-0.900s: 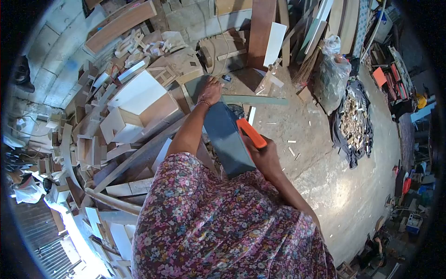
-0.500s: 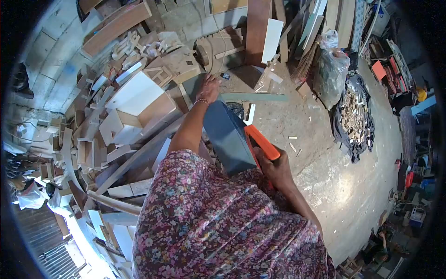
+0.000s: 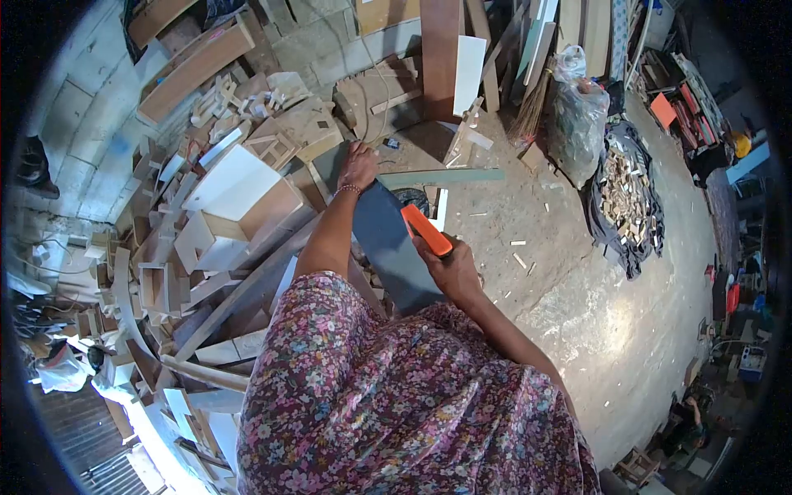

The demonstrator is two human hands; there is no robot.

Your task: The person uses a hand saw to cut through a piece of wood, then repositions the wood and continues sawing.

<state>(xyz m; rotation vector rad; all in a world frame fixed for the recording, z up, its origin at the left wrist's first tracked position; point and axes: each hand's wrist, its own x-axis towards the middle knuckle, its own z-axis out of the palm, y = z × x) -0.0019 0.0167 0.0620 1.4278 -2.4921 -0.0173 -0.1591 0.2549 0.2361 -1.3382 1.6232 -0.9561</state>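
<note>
A long dark blue-grey board (image 3: 394, 239) runs away from my lap. My left hand (image 3: 358, 167), with a beaded bracelet at the wrist, bears down on its far part, fingers bent and gripping it. My right hand (image 3: 452, 268) is closed around an orange-handled saw (image 3: 426, 231) at the board's right edge. Its blade is hidden behind my hand and the board. The board's near end reaches the flowered cloth (image 3: 396, 388) over my lap.
Wood offcuts and a white-faced board (image 3: 235, 177) are heaped on the left. A greenish strip (image 3: 445, 176) lies on the floor ahead. To the right stand a clear plastic bag (image 3: 577, 124) and a dark sack of wood scraps (image 3: 629, 198). A person (image 3: 689, 425) is at the far lower right.
My right hand and the orange-handled saw have moved up and to the left, along the board's right edge. My left hand stays on the board. The whole view has shifted slightly.
</note>
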